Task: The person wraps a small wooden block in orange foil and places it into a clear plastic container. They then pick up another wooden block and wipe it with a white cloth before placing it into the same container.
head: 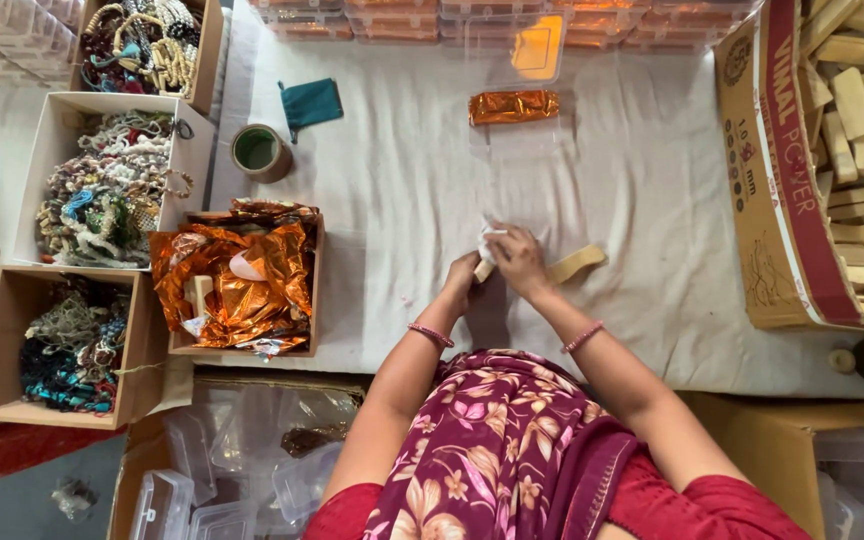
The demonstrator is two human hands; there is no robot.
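My left hand (461, 280) and my right hand (519, 259) meet over the white cloth-covered table (402, 200). Both close on a pale wooden block (577, 263) that sticks out to the right of my right hand. A small piece of white paper (490, 236) shows between my fingers at the block's left end. Farther away on the cloth lies an orange foil-wrapped bar (513, 106), and beyond it stands a clear plastic box with an orange item inside (535, 46).
A large cardboard carton of pale wooden blocks (857, 150) fills the right. On the left are a box of orange foil sheets (237, 280), boxes of beaded strings (107, 190), a tape roll (258, 151) and a teal pouch (310, 103). Clear plastic boxes (232, 470) sit below the table edge.
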